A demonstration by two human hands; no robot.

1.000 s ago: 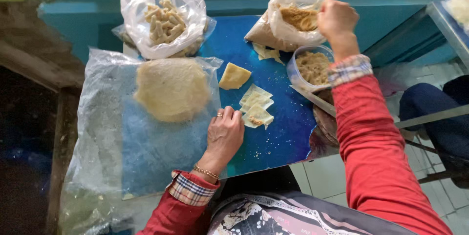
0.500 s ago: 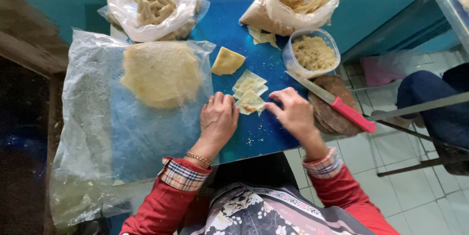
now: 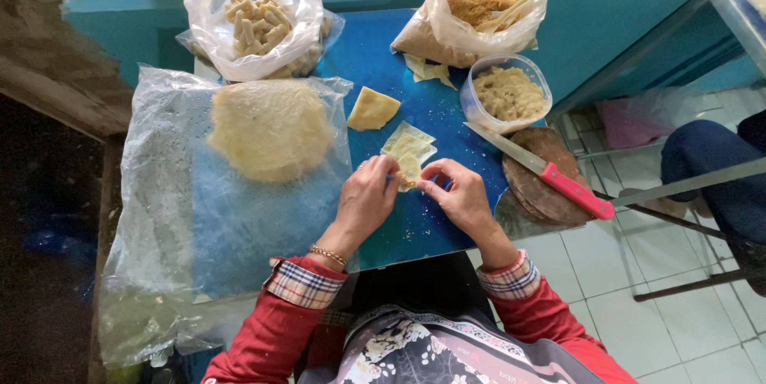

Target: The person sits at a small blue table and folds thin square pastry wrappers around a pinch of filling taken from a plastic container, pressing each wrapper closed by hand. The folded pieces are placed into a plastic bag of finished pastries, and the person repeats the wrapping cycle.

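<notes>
My left hand [image 3: 369, 196] and my right hand [image 3: 456, 192] meet over the blue table [image 3: 415, 228], both pinching one small piece of pale dough wrapper with filling [image 3: 408, 181]. Just beyond my fingers lies a small stack of square wrappers [image 3: 410, 144], and a single triangular wrapper [image 3: 372, 108] sits farther back. A clear tub of crumbly filling [image 3: 508, 94] stands to the right of them.
A round sheet of dough [image 3: 271, 128] lies on a large clear plastic bag [image 3: 167, 216] at left. Two open bags stand at the back: rolled pieces [image 3: 255, 13] and brown crumbs [image 3: 483, 9]. A red-handled knife [image 3: 550, 175] rests on a wooden board [image 3: 550, 184] at right.
My right hand came down from the bag at the back to the wrappers. Both hands now pinch a filled wrapper together.
</notes>
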